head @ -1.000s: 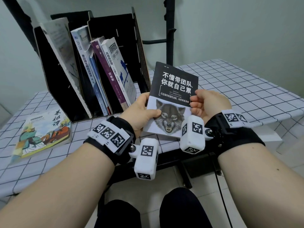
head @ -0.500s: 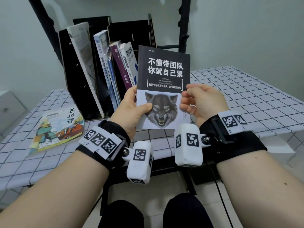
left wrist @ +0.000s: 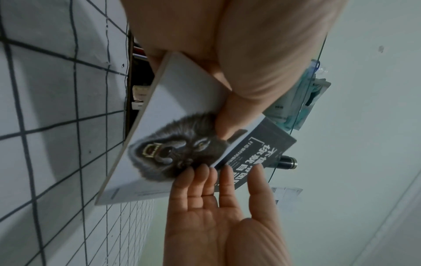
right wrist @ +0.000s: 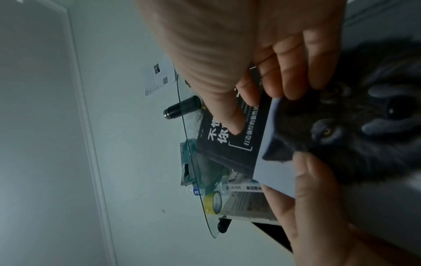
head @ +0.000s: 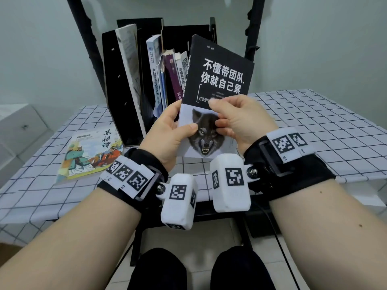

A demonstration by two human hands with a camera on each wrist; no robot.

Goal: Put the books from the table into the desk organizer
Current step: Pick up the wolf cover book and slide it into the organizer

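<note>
Both hands hold the wolf-cover book point(head: 217, 80) up off the desk point(head: 314, 130), and it stands higher and further forward than half a second ago, its top corner now tipped toward the black desk organizer point(head: 123, 84) and overlapping the right-hand compartment, where before it was upright in front of the person's chest. The left hand point(head: 167, 135) has its grip on the book's lower left edge, thumb laid across the wolf's face and fingers curled behind the cover, much as it was. The right hand point(head: 236, 120) has shifted: it was clasping the right edge, and now it lies over the front of the cover, thumb and fingertips pressed on the band between the black title block and the wolf picture; from the left wrist view its fingers point(left wrist: 205, 181) look fairly straight against the cover. Inside the organizer several books point(head: 165, 80) lean to the left, spines out, as before. The illustrated book point(head: 92, 155) lies flat on the checked cloth to the left of the organizer, untouched and in the same place. The whole scene sits nearer the middle of the head view than it did.
</note>
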